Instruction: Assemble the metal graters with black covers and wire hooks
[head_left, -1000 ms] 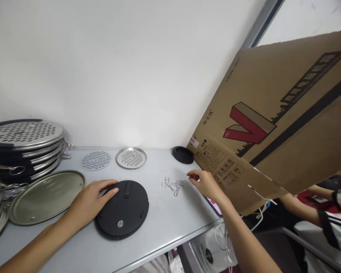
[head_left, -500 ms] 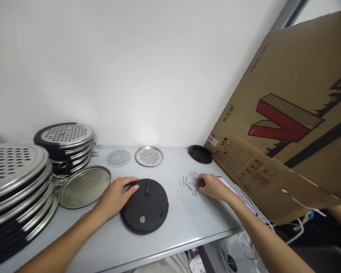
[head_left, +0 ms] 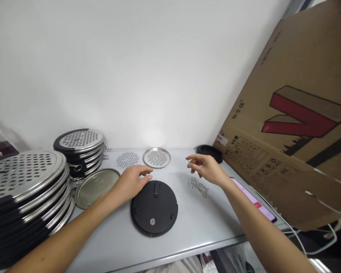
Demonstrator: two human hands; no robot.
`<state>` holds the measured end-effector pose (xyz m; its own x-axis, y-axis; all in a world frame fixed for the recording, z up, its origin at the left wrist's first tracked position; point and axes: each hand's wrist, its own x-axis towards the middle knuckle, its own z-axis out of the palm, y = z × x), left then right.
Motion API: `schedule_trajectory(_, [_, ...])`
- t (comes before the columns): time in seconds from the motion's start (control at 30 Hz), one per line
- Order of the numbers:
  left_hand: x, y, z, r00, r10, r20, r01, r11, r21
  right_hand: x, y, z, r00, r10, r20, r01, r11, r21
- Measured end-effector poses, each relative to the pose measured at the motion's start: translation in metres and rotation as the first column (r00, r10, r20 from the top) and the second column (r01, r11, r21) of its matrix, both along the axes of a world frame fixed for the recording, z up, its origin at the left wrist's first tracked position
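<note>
My left hand (head_left: 135,182) hovers at the upper left edge of a round black disc (head_left: 154,208), its fingers apart and nothing in them. The disc lies flat, with a raised tab, small pegs and a little colourful sticker. To the right, my right hand (head_left: 203,167) is raised above the table in a pinch, with a small bit of wire clip (head_left: 186,162) showing at the fingertips; the rest is hidden. Below that hand lie several bent wire clips (head_left: 198,185). A dull green round lid (head_left: 95,187) rests left of my left hand.
Stacks of perforated metal discs with black rims (head_left: 28,174) (head_left: 81,142) stand at the left. Near the wall lie a perforated plate (head_left: 127,160), a rimmed grater disc (head_left: 157,157) and a black ring (head_left: 213,151). A phone (head_left: 254,199) and a large cardboard box (head_left: 252,151) flank the right.
My right hand has lifted off the clips and moved up towards the wall, a clip apparently pinched in it. My left hand has let go of the black disc's edge. The view has shifted left.
</note>
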<state>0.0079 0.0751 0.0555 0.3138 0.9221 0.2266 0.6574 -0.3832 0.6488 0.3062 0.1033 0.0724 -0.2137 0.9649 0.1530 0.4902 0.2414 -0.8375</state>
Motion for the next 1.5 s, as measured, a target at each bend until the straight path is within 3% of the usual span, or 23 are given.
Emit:
schedule_trajectory(0.1, [0.038,0.021,0.002,0.993,-0.113,-0.045,0.109,0.991,-0.077,0.001,0.019,-0.014,0.957,-0.069,-0.28,0.059,0.997,-0.044])
schedule_trajectory(0.17, [0.072,0.034,-0.003,0.981,-0.181,-0.069,0.171,0.977,-0.124,0.007,0.024,-0.024,0.919,-0.114,-0.377,0.097,0.993,-0.064])
schedule_trajectory(0.33, [0.146,0.045,-0.021,0.967,-0.205,-0.152,0.175,0.966,-0.192,0.024,0.019,-0.038,0.887,-0.141,-0.439,0.101,0.988,-0.113])
schedule_trajectory(0.5, [0.168,0.042,-0.028,0.95,-0.213,-0.228,0.159,0.959,-0.234,0.016,0.015,-0.043,0.86,-0.134,-0.493,0.066,0.986,-0.152])
schedule_trajectory(0.7, [0.163,0.044,-0.027,0.924,-0.259,-0.282,0.165,0.934,-0.318,-0.007,0.009,-0.046,0.833,-0.091,-0.545,-0.001,0.986,-0.167])
schedule_trajectory(0.97, [0.155,0.046,-0.021,0.881,-0.352,-0.315,0.199,0.882,-0.428,-0.003,0.009,-0.043,0.797,-0.122,-0.591,0.033,0.987,-0.16])
schedule_trajectory(1.1, [0.161,0.044,-0.024,0.906,-0.309,-0.288,0.182,0.901,-0.393,-0.007,0.009,-0.044,0.782,-0.128,-0.61,0.048,0.988,-0.145])
schedule_trajectory(1.23, [0.156,0.034,-0.019,0.952,-0.262,-0.161,0.208,0.934,-0.29,-0.008,0.01,-0.045,0.763,-0.144,-0.63,0.085,0.989,-0.123])
schedule_trajectory(1.3, [0.138,0.024,-0.007,0.963,-0.262,-0.069,0.239,0.942,-0.234,-0.01,0.008,-0.044,0.756,-0.145,-0.638,0.091,0.989,-0.118])
schedule_trajectory(1.4, [0.088,0.008,0.016,0.96,-0.27,0.079,0.28,0.945,-0.169,-0.023,0.002,-0.036,0.77,-0.103,-0.63,0.02,0.99,-0.138])
schedule_trajectory(1.5, [0.033,-0.003,0.028,0.936,-0.024,0.352,0.123,0.957,-0.264,-0.05,-0.007,-0.022,0.795,0.009,-0.607,-0.149,0.972,-0.181])
